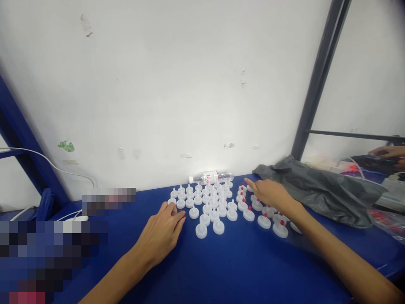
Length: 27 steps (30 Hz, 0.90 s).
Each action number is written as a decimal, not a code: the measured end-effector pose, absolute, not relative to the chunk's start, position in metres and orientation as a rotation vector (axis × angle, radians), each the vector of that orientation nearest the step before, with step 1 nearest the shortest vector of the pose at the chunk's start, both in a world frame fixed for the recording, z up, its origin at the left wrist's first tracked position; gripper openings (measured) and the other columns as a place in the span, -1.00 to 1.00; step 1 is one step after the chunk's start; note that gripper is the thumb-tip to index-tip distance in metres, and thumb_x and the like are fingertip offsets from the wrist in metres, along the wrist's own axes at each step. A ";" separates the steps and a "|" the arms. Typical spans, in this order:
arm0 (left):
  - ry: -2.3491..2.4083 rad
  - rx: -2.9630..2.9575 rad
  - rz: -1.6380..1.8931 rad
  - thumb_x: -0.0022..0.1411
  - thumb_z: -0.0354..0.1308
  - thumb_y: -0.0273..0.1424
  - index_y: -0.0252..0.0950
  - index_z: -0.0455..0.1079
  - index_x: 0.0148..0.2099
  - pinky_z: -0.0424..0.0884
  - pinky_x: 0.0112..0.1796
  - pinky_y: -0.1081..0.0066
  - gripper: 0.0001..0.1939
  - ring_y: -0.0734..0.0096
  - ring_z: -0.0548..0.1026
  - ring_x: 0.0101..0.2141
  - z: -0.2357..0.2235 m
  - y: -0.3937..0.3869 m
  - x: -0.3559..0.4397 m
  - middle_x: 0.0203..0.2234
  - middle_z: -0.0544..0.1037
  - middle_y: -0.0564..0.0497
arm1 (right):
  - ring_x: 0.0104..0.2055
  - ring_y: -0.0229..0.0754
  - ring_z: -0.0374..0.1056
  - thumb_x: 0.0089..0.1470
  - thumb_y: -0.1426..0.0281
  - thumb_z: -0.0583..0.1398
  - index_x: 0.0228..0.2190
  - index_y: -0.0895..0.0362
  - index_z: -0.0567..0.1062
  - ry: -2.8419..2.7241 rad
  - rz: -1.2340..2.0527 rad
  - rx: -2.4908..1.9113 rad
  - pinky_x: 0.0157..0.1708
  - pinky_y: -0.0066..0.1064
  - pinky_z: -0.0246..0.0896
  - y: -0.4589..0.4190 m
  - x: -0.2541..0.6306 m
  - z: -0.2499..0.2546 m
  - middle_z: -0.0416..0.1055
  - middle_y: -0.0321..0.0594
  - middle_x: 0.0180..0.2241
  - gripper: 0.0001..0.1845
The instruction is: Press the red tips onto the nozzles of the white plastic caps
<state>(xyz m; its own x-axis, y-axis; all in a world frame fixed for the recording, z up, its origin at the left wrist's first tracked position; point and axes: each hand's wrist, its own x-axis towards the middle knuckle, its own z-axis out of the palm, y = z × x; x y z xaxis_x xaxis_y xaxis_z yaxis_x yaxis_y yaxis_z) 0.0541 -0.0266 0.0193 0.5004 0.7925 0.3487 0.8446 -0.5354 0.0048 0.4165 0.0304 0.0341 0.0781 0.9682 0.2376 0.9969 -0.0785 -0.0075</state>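
From far away, I see the blue table (pixel 215 270) start at the left by one blue post (pixel 22 143); its back edge meets the white wall (pixel 158 84). Next is my left hand (pixel 161 230), its fingers curled. Two bits of red (pixel 184 216) show at its fingertips, but I cannot tell if it grips them. Just right of it stand the plain white caps (pixel 201 230), about thirty, tips up. One clear bottle (pixel 210 177) lies behind them, along the wall. In front of them is wide room to slide. Then come the red-tipped caps (pixel 280 230), about ten, some partly hidden by my right hand (pixel 270 195). It has one finger out; I cannot tell if it holds any. One gray bag (pixel 332 202) lies farther right.
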 end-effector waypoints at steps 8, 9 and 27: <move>-1.414 -2.609 -0.473 0.43 -0.06 -0.41 -0.24 0.51 -0.07 0.38 -0.40 0.40 -0.71 0.24 0.41 -0.18 0.013 -0.025 0.055 -0.25 0.45 -0.07 | -0.39 0.06 0.46 0.36 0.05 -0.23 -0.52 0.16 0.49 -1.972 -0.210 -2.142 -0.36 -0.20 0.25 0.024 0.412 0.046 0.51 0.02 -0.44 -0.27; -1.425 -2.615 -0.477 0.42 -0.04 -0.41 -0.23 0.51 -0.08 0.36 -0.41 0.41 -0.73 0.25 0.41 -0.18 0.012 -0.024 0.055 -0.25 0.45 -0.06 | -0.37 0.05 0.46 0.37 0.06 -0.22 -0.48 0.16 0.51 -1.983 -0.210 -2.108 -0.35 -0.21 0.25 0.022 0.409 0.048 0.52 0.01 -0.42 -0.28; -1.438 -2.589 -0.579 0.30 0.06 -0.44 -0.23 0.38 -0.18 0.36 -0.42 0.45 -0.91 0.35 0.50 -0.26 0.008 -0.020 0.058 -0.24 0.49 0.03 | 0.03 0.07 0.41 0.29 0.05 0.05 -0.14 0.07 0.63 -2.544 0.186 -1.224 0.04 -0.17 0.23 0.006 0.378 0.049 0.57 -0.12 -0.08 -0.51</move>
